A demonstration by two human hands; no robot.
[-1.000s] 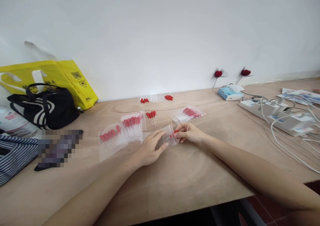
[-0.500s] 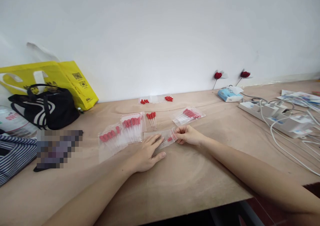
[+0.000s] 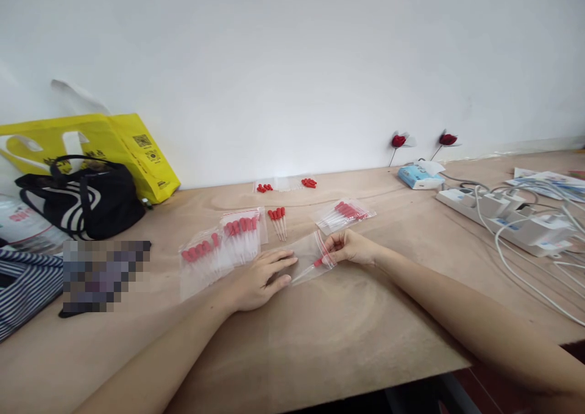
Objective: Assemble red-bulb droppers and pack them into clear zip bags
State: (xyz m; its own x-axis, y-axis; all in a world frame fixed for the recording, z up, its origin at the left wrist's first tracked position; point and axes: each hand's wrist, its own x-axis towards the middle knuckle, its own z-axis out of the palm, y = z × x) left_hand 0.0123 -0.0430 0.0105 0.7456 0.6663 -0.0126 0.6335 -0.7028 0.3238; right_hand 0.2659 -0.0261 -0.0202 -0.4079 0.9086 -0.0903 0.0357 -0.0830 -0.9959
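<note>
A clear zip bag (image 3: 306, 249) with a red line at its mouth lies on the table between my hands. In it is a dropper (image 3: 315, 265) with a red rubber bulb and a thin clear tube pointing left. My right hand (image 3: 350, 247) is closed at the bag's mouth, its fingertips pinching the dropper's bulb end. My left hand (image 3: 262, 280) rests open and flat, fingertips at the bag's left edge. Beyond lie several loose droppers (image 3: 277, 222). Filled bags of droppers (image 3: 241, 234) sit beyond my left hand, and another filled bag (image 3: 346, 213) lies behind my right.
Red bulbs (image 3: 309, 183) lie on clear bags near the wall. A power strip (image 3: 498, 219) with white cables, a tissue pack (image 3: 419, 175) and two red artificial flowers (image 3: 399, 141) are right. A black bag (image 3: 86, 197) and yellow bag (image 3: 150, 158) stand left.
The zip bag and the dropper have shifted right and toward me, and more of them shows. My left hand has slid slightly left. My right hand has moved slightly right.
</note>
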